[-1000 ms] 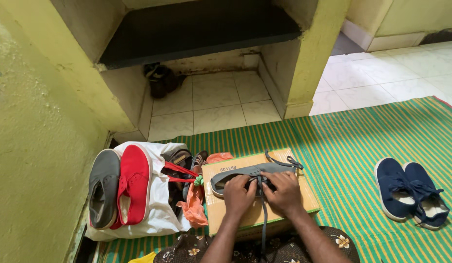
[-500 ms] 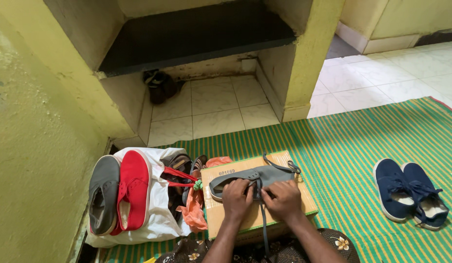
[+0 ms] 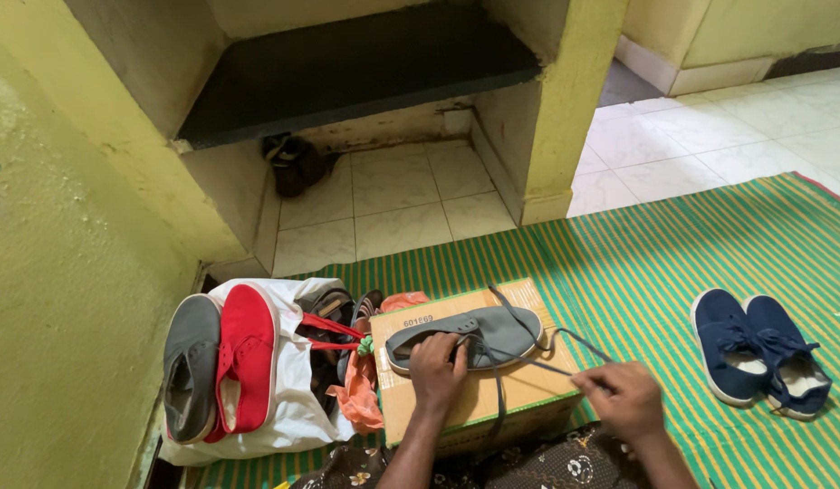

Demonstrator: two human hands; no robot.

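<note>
A grey canvas shoe lies on its side on a cardboard box in front of me. My left hand presses down on the shoe near its lace eyelets. My right hand is off the box's right corner, pinching the grey shoelace and drawing it taut away from the shoe. Another loose lace end hangs down over the front of the box.
A white bag on the left carries a grey shoe and a red shoe, with orange cloth beside it. A navy pair of shoes sits on the green striped mat. Dark shoes lie under the black shelf.
My right hand has pulled away from the shoe to the right, stretching the lace out. My left hand has stayed on the shoe.
</note>
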